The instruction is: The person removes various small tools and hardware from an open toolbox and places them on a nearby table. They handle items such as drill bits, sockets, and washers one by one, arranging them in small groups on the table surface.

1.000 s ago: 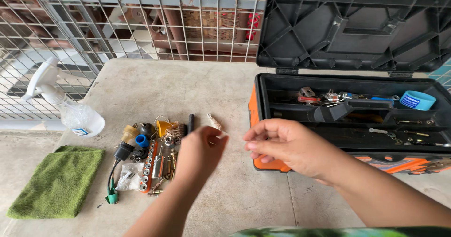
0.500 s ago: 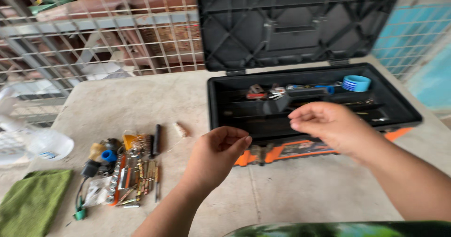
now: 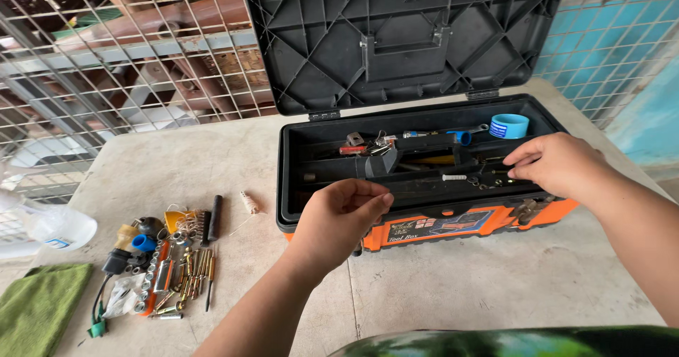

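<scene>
Wire mesh fence (image 3: 106,67) runs behind the concrete table (image 3: 453,286); blue wall (image 3: 651,109) off its right edge. Black-and-orange toolbox (image 3: 424,222) sits at the back right of the table, lid (image 3: 396,38) up, black tray (image 3: 424,169) inside, blue tape roll (image 3: 509,125) in its rear right corner. Green cloth (image 3: 39,307) at the front left corner, clear plastic bottle (image 3: 53,226) just behind it at the left edge. Pile of bits and small tools (image 3: 166,265) left of the box. Left hand (image 3: 339,219) at the box's front wall, fingers curled, maybe pinching something tiny, can't tell. Right hand (image 3: 555,164) over the tray's right end, fingers bent onto it.
</scene>
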